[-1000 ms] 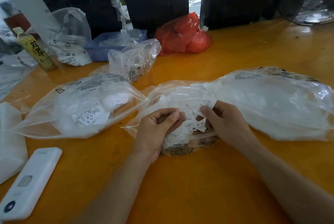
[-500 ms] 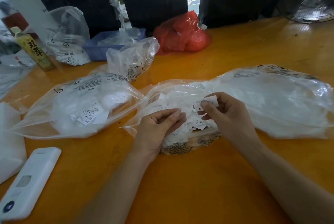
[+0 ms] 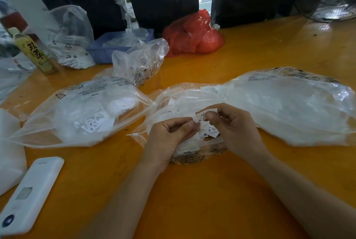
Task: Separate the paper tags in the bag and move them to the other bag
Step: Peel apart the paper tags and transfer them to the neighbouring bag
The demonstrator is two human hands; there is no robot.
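Paper tag (image 3: 200, 116) between both hands (image 3: 202, 129)

Tag bag (image 3: 82, 115) left of middle bag (image 3: 185, 96); remote (image 3: 28, 194) front-left.

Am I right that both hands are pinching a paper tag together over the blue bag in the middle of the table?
Not quite: the bag is clear plastic, not blue, as the head view shows. The left hand and right hand do pinch the paper tag together above it.
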